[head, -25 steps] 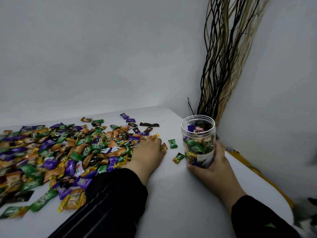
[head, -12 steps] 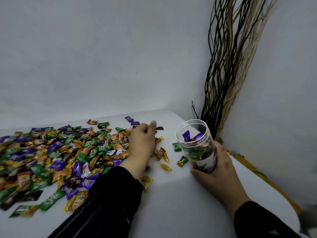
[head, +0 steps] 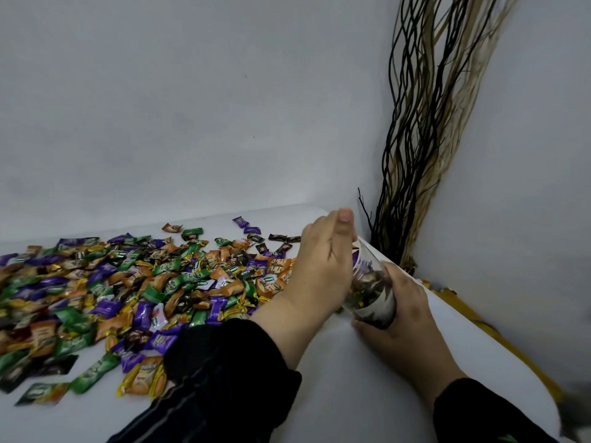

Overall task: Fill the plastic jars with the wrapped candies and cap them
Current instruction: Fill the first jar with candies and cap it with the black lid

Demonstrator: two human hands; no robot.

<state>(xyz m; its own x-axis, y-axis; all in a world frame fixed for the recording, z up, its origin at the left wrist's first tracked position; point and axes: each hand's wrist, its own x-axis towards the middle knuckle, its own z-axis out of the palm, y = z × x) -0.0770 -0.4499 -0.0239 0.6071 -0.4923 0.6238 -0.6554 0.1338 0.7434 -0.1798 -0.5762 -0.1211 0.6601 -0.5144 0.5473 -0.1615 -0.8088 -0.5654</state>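
Left hand: I see my left hand (head: 323,260) up at the mouth of the jar (head: 371,289) now, off the pile where it lay flat a second ago. Fingers are bunched against the rim, thumb tip up. I cannot tell whether candies are between them; the palm hides that side.

Right hand: my right hand (head: 403,308) wraps the jar's lower half from the right and grips it, as before.

Jar: it leans left, mouth toward the left hand, where a second ago it stood upright on the table (head: 367,388). Through the clear wall I see wrappers filling most of the part that shows; the rim is covered by the left hand.

Change: hand has gone from pile to jar, jar has tipped to meet it. I read this as a handful being dropped in.

Pile: the candies (head: 134,292) spread wide over the left of the table, touching the left wrist's near side. Plenty left.

Cap: none in view.

Progress: this jar looks partly full, I judge; filling goes on and capping is not yet due.

Background: twigs (head: 422,155) stand in the corner just behind the jar.
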